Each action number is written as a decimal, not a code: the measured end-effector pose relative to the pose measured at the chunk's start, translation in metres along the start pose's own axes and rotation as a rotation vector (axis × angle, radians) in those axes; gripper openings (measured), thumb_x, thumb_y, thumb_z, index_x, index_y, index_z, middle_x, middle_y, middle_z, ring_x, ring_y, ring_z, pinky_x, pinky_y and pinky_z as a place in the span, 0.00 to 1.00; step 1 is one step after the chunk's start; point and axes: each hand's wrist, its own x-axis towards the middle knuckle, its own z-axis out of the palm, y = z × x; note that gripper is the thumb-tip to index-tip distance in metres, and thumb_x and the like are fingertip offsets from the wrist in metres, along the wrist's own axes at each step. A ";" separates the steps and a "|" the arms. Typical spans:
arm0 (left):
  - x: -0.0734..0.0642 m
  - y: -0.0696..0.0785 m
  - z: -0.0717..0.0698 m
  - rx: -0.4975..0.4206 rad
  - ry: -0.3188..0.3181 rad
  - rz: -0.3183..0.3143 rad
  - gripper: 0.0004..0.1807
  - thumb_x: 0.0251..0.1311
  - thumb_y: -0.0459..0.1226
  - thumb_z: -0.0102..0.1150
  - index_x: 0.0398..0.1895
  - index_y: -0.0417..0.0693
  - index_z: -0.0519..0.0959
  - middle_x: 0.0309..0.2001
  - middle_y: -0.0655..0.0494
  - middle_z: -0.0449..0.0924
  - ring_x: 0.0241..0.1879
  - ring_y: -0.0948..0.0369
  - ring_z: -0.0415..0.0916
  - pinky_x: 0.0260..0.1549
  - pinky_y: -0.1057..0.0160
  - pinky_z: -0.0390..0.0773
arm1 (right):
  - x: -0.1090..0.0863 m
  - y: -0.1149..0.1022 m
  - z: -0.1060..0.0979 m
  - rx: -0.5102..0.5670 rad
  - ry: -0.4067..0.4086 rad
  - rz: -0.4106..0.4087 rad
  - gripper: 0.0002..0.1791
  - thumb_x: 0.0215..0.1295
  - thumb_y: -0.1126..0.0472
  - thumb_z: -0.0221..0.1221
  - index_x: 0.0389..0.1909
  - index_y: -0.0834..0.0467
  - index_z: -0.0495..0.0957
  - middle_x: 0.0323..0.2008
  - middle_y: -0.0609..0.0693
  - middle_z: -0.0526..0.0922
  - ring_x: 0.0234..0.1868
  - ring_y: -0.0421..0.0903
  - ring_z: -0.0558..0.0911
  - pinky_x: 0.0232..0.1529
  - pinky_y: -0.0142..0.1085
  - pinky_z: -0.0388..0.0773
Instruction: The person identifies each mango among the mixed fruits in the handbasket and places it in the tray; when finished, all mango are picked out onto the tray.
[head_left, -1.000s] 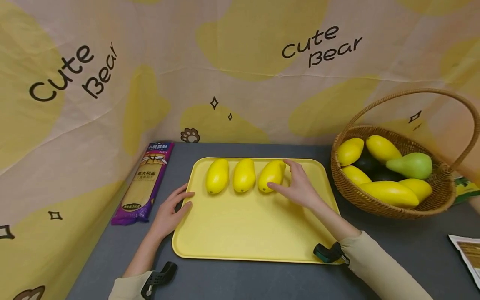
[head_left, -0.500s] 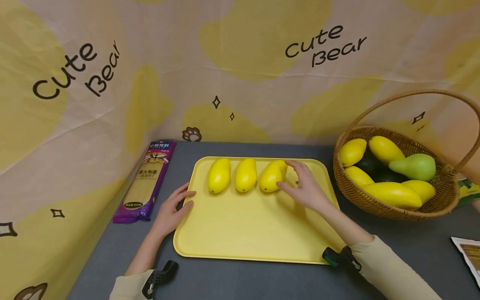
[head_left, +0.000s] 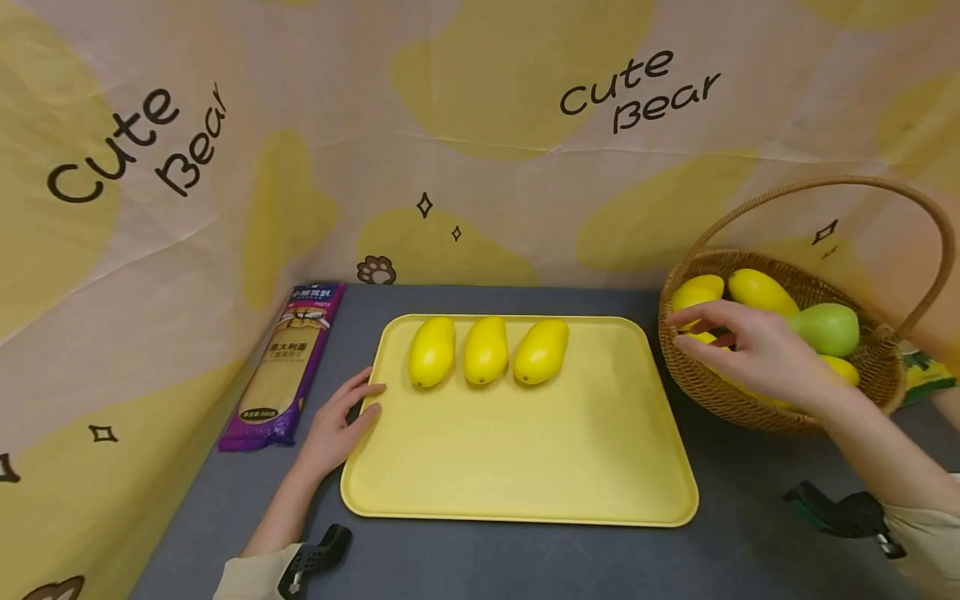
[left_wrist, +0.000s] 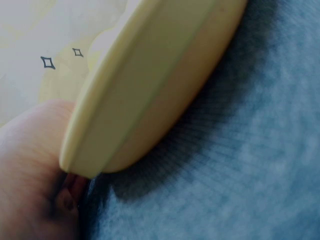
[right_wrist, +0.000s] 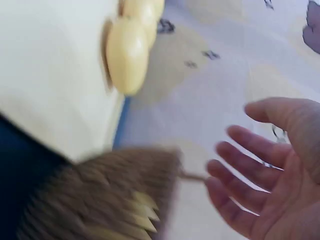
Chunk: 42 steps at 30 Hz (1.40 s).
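Three yellow mangoes [head_left: 486, 350] lie side by side along the far edge of a yellow tray [head_left: 517, 450]. My left hand [head_left: 341, 419] rests with straight fingers against the tray's left rim [left_wrist: 145, 95]. My right hand [head_left: 738, 346] hovers empty, fingers spread, over the near left rim of a wicker basket [head_left: 780, 408]. The basket holds several yellow mangoes [head_left: 759, 290], a green pear [head_left: 825, 329] and something dark below them. In the right wrist view the open palm [right_wrist: 272, 170] faces the blurred basket [right_wrist: 100, 200].
A purple packet of pasta [head_left: 288, 367] lies left of the tray by the cloth wall. A printed backdrop closes the back and left. The basket's tall handle [head_left: 810, 187] arches above the right hand. Some green packaging [head_left: 922, 371] peeks out behind the basket.
My right hand has left the third mango on the tray and moved right to the basket. The left hand has stayed at the tray's rim.
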 end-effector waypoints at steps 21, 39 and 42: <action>-0.001 -0.003 0.000 0.012 0.005 -0.002 0.15 0.68 0.34 0.57 0.56 0.44 0.79 0.70 0.45 0.64 0.68 0.43 0.61 0.65 0.57 0.61 | -0.036 0.094 -0.044 -0.156 -0.437 0.123 0.30 0.56 0.49 0.70 0.56 0.61 0.77 0.46 0.45 0.81 0.36 0.33 0.75 0.34 0.32 0.75; 0.001 -0.002 0.001 0.000 -0.003 -0.012 0.15 0.67 0.34 0.57 0.56 0.43 0.79 0.69 0.44 0.64 0.68 0.43 0.61 0.61 0.40 0.60 | -0.022 0.081 -0.049 -0.006 -0.249 0.317 0.39 0.64 0.44 0.62 0.70 0.58 0.63 0.64 0.69 0.64 0.58 0.72 0.65 0.49 0.62 0.67; 0.001 0.000 0.001 0.002 -0.002 -0.005 0.15 0.68 0.34 0.57 0.56 0.43 0.79 0.69 0.44 0.65 0.68 0.43 0.61 0.60 0.39 0.61 | -0.018 0.075 -0.050 0.088 -0.175 0.368 0.41 0.66 0.44 0.60 0.73 0.57 0.57 0.67 0.68 0.60 0.58 0.65 0.67 0.49 0.52 0.71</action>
